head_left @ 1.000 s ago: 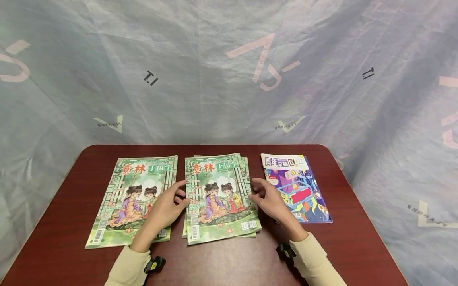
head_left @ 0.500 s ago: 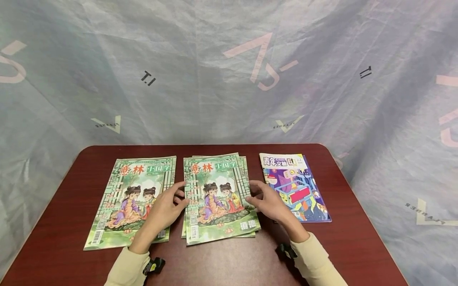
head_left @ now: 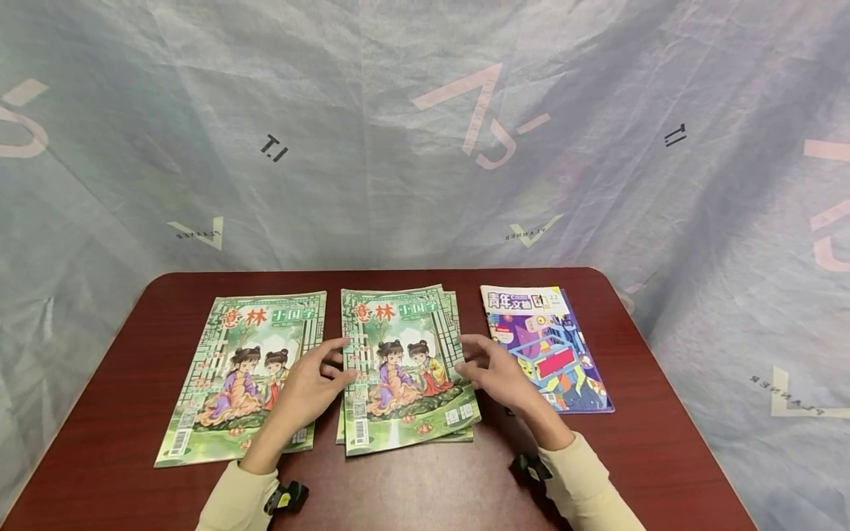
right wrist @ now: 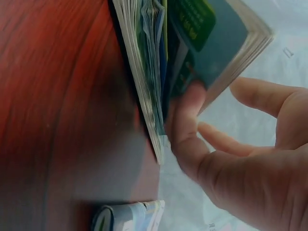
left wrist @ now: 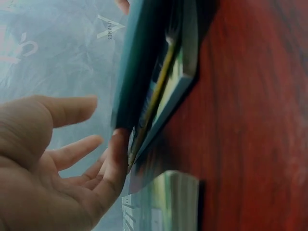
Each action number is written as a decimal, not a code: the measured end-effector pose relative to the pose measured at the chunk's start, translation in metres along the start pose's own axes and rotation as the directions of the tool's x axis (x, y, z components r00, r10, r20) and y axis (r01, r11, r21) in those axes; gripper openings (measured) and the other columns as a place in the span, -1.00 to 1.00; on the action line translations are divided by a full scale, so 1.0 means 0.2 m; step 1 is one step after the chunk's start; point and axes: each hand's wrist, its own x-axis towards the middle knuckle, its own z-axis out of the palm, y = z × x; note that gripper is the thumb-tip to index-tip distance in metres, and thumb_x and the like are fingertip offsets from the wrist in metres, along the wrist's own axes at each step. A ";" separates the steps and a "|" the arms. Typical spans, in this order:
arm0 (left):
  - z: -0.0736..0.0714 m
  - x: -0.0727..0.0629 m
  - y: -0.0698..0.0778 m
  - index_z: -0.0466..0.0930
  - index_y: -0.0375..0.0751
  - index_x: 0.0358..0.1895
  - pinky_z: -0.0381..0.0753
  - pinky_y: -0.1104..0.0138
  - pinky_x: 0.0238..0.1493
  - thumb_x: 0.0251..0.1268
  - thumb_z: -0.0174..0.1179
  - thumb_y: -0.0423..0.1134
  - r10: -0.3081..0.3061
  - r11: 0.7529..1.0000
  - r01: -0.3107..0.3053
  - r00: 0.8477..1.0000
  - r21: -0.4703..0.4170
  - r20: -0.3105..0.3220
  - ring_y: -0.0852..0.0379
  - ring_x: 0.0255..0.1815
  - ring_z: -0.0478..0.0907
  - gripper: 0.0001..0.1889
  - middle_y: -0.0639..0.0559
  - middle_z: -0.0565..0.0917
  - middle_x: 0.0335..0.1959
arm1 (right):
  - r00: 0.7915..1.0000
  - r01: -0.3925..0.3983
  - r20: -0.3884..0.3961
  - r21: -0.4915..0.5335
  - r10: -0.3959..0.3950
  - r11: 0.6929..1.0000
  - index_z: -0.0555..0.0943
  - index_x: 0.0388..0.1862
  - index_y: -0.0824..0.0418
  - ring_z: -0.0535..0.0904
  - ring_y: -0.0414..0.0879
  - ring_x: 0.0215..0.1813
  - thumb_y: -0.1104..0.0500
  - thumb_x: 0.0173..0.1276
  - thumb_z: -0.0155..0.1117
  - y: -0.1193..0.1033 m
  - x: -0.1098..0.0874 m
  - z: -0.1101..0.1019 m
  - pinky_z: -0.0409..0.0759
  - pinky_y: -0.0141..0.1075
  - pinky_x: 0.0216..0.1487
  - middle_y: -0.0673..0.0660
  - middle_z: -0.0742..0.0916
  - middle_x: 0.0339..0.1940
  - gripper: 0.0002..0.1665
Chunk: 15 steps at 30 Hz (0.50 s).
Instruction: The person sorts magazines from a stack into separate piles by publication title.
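Note:
A green magazine [head_left: 405, 402] with two cartoon figures on its cover lies over the middle stack, slightly rotated, its near right corner bent. My left hand [head_left: 312, 383] grips its left edge, thumb at the cover. On the other side my right hand [head_left: 498, 376] holds the right edge, thumb on top. In the right wrist view a finger [right wrist: 187, 110] goes under the teal back cover [right wrist: 211, 62], and a gap parts it from the magazines below. Those lower magazines [left wrist: 185, 62] show as edges, with a narrow yellow strip between them in the left wrist view.
A matching green magazine [head_left: 206, 402] lies at the left, partly covered by my left forearm. To the right is a purple magazine [head_left: 564, 369] with a white title band. Behind the dark red table [head_left: 412, 501] hangs a grey printed curtain [head_left: 372, 147].
The near right corner of the top magazine has bent, and my right thumb sits farther in over its edge. My left hand has barely moved.

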 end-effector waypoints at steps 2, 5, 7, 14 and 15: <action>0.00 0.00 0.00 0.54 -0.24 0.56 0.65 0.26 -0.15 0.53 0.48 -0.23 -0.005 0.999 0.005 1.000 -0.033 -0.001 0.11 -0.16 0.68 -0.38 -0.25 0.68 0.17 | 1.000 0.002 0.006 0.025 -0.002 1.000 0.43 0.64 0.41 0.74 0.12 0.16 0.28 0.66 0.33 0.00 0.00 0.00 0.78 -0.11 0.00 0.47 0.63 0.34 -0.34; 0.01 -0.01 0.00 0.56 -0.23 0.55 0.69 0.27 -0.15 0.51 0.50 -0.24 -0.001 0.998 0.000 1.000 -0.057 -0.010 0.08 -0.11 0.73 -0.38 -0.29 0.66 0.23 | 1.000 0.006 0.011 0.047 -0.007 0.999 0.44 0.63 0.44 0.75 0.10 0.13 0.28 0.65 0.33 0.01 0.01 0.01 0.77 -0.13 -0.03 0.47 0.63 0.30 -0.34; 0.01 -0.01 0.00 0.57 -0.25 0.53 0.70 0.26 -0.14 0.49 0.50 -0.29 0.005 0.998 -0.006 1.000 -0.056 -0.017 0.06 -0.09 0.75 -0.40 -0.30 0.65 0.23 | 1.000 0.008 0.008 0.054 -0.008 0.998 0.45 0.62 0.46 0.75 0.07 0.09 0.29 0.64 0.34 0.01 0.01 0.01 0.76 -0.15 -0.05 0.46 0.64 0.27 -0.34; 0.03 -0.02 0.00 0.65 -0.25 0.44 0.69 0.24 -0.15 0.46 0.46 -0.43 -0.028 0.998 0.026 0.999 -0.053 -0.046 -0.01 -0.07 0.78 -0.48 -0.30 0.66 0.22 | 1.000 0.019 0.017 0.074 -0.020 0.997 0.53 0.54 0.48 0.57 -0.09 -0.16 0.37 0.61 0.31 0.04 0.04 0.01 0.65 -0.24 -0.15 0.35 0.61 0.11 -0.42; 0.03 -0.02 0.00 0.65 -0.25 0.44 0.69 0.24 -0.15 0.46 0.46 -0.43 -0.039 0.998 0.036 0.998 -0.061 -0.046 -0.04 -0.06 0.79 -0.49 -0.30 0.67 0.22 | 1.000 0.016 0.019 0.078 -0.017 0.997 0.54 0.53 0.48 0.55 -0.11 -0.18 0.37 0.61 0.31 0.04 0.04 0.01 0.63 -0.25 -0.17 0.33 0.59 0.09 -0.43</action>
